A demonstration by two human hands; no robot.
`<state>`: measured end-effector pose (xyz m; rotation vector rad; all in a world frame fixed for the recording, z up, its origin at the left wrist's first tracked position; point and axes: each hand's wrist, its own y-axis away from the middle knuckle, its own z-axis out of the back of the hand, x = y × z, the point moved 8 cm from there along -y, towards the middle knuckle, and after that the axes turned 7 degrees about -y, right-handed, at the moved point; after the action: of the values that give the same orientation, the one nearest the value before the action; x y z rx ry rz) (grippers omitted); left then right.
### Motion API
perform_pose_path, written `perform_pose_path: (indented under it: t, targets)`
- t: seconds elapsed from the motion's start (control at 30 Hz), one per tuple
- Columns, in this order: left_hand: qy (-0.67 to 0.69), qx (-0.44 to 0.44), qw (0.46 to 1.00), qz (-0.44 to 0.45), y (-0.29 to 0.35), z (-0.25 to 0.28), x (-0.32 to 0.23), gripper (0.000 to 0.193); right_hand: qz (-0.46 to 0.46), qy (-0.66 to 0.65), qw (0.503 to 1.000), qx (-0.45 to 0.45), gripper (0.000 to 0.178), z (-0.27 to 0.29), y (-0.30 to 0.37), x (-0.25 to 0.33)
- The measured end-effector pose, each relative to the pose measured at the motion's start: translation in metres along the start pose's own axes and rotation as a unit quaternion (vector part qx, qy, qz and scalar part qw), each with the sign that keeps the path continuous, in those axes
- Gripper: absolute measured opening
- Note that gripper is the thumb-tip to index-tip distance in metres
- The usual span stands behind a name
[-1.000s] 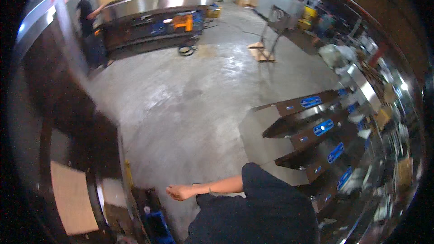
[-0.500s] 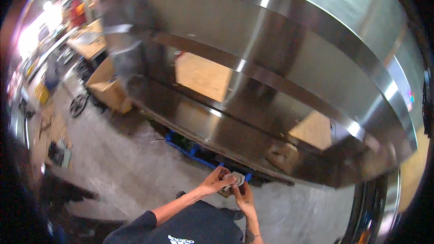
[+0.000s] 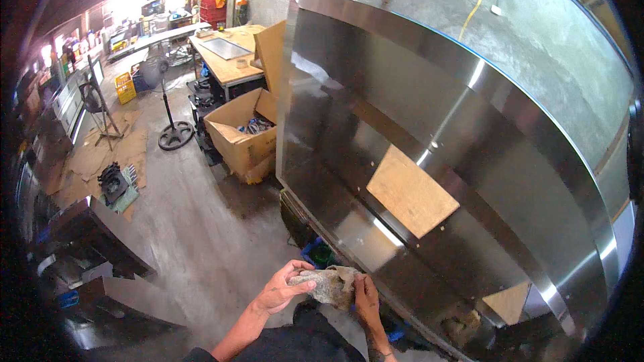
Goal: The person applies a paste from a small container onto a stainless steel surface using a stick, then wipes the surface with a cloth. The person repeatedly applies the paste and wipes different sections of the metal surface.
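Concrete floor [image 3: 201, 221], grey, runs from near to far left. Grey wall [image 3: 537, 40] stands far right. In front of it, a long steel structure [image 3: 402, 60], brushed and shiny, fills most of the right side; a tan four-sided patch [image 3: 409, 191] shows in its face, board or reflection, cannot tell which. Farther off, left of its far end: a wood-topped surface [image 3: 228, 74]. Near left, two dark metal pieces [image 3: 100, 231], one nearer than the other. Open cardboard box [image 3: 248, 154] on the floor, near side of the surface, just left of the steel; its jumbled contents too small to make out. Metal sheet [image 3: 227, 48] lies flat on the surface. Left of the box, black stand on a round spoked base [image 3: 176, 135]. Left hand [image 3: 275, 291]: fingers grasping the left part of a crumpled cloth [image 3: 329, 286], thumb on top. Right hand [image 3: 365, 302]: fingers gripping its right end. Cloth, grey-brown, held up between both hands, near the steel's lower edge
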<state>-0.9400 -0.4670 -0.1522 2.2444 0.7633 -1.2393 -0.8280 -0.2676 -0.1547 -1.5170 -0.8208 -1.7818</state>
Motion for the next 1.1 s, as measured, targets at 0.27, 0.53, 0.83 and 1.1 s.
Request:
perform_pose_path:
  t: [0.27, 0.53, 0.83, 1.1]
  targets:
    - [-0.181, -0.084, 0.966, -0.162, -0.065, 0.04, -0.129, 0.066, -0.029, -0.019, 0.977, 0.21, 0.06, -0.109, -0.106, 0.006]
    - [-0.315, -0.04, 0.94, -0.125, -0.135, 0.106, -0.18, 0.057, 0.129, -0.129, 0.931, 0.315, 0.065, -0.192, -0.221, 0.087]
    - [-0.352, 0.047, 0.929, -0.103, -0.234, 0.208, -0.242, 0.055, -0.017, -0.066, 0.984, 0.166, 0.032, -0.25, -0.281, 0.066]
    - [-0.432, 0.225, 0.861, -0.144, -0.267, 0.234, -0.299, 0.033, 0.093, -0.179, 0.978, 0.061, 0.027, -0.308, -0.269, 0.142]
